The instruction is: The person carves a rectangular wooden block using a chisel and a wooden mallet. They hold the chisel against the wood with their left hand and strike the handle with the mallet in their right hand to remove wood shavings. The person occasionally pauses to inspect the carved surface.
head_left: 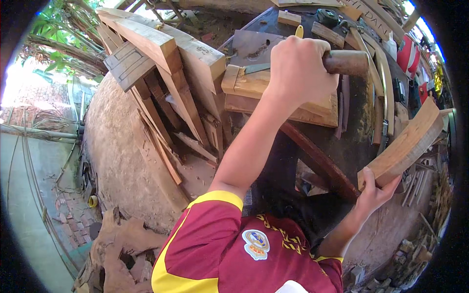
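My left hand (303, 71) is closed in a fist around a thick round wooden handle (349, 63), whose blunt end sticks out to the right. The rest of that tool is hidden by the hand. Under the fist lie stacked wooden blocks (278, 110) on the dark work table. A flat grey blade (256, 68) rests over the upper block, left of the fist; whether it joins the handle I cannot tell. Beyond the knuckles a small yellow tip (299, 31) shows. Lower right, my right hand (376, 190) grips the near end of a long, slightly curved wooden block (405, 144), tilted upward.
Large pale timber pieces (195, 53) lean at the left beside a flat marked board (128, 66). On the dark table (354, 110) lie a tape measure (327, 18), curved wood strips (388, 97) and offcuts. A gnarled wood slab (122, 249) lies lower left; scraps (405, 254) cover the lower right.
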{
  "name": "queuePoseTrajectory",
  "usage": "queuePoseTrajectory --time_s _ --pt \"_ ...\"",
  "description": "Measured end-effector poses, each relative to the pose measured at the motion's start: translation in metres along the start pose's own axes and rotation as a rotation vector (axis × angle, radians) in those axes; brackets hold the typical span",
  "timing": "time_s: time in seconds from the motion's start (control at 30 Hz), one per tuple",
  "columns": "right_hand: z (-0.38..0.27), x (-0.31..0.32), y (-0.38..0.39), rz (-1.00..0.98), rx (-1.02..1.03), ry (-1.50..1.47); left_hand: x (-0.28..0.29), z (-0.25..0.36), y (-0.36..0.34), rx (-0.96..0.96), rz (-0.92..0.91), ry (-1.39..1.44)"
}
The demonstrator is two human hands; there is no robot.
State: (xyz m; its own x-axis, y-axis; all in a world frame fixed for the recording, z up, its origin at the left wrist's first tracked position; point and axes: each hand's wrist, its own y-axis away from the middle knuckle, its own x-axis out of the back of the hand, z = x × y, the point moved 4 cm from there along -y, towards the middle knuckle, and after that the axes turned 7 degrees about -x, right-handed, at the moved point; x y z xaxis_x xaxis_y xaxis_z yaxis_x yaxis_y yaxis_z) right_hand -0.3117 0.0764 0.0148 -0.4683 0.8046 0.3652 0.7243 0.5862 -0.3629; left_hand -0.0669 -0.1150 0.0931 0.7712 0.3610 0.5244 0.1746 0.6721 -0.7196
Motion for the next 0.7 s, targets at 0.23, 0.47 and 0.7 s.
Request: queuePoseTrajectory --time_s 0.23,0.47,0.7 --pt "0.001 0.003 0.001 0.003 -0.006 0.029 0.004 0.015 0.011 -0.176 0.02 0.065" --pt "-0.005 0.004 0.002 -0.006 0.01 0.021 -0.004 0.007 0.01 -0.123 0.016 0.034" --pt "-0.01 0.001 -0.001 -0.013 0.003 -0.023 -0.006 0.004 0.007 -0.078 0.053 0.039"
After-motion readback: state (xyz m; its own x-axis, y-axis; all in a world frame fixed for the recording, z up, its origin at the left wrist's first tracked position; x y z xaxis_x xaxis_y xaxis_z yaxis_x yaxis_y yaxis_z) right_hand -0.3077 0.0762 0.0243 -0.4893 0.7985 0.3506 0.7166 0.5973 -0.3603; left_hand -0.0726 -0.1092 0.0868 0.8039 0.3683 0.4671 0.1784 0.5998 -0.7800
